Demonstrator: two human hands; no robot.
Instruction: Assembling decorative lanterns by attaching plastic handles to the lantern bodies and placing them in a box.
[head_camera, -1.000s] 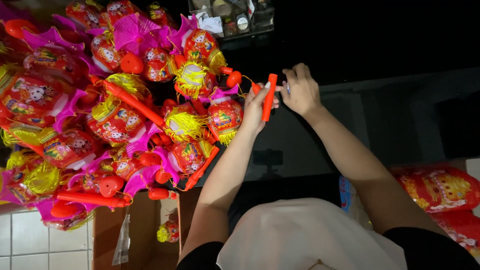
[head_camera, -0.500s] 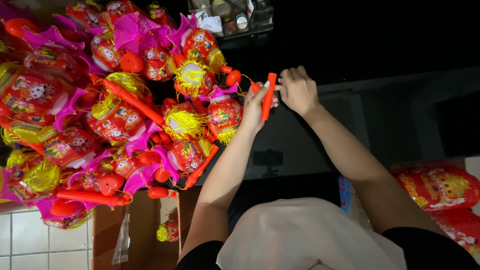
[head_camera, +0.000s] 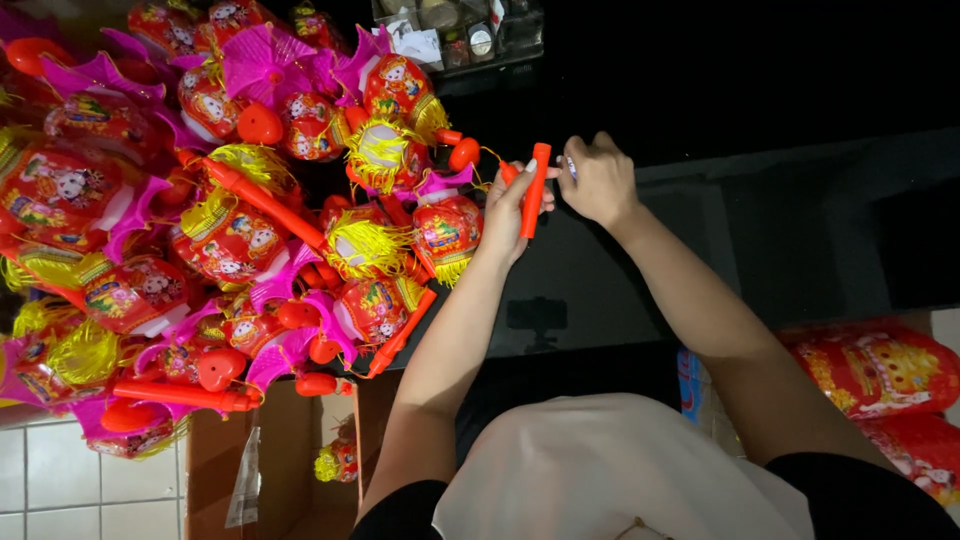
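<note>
centre-top of frame: left hand (head_camera: 507, 212) is closed around an orange plastic stick handle (head_camera: 535, 190), thumb and fingers wrapped on its shaft, stick roughly upright in the picture; right hand (head_camera: 597, 182) sits just beside it, fingers curled and pinched at the stick's upper end, what it grips too small to tell. a thin cord runs from the stick toward a red-and-yellow tasselled toy lantern (head_camera: 447, 230) just left of the hands. left half of frame: large heap of similar lanterns (head_camera: 200, 230) with pink fans; lower left, open cardboard box (head_camera: 290, 470).
</note>
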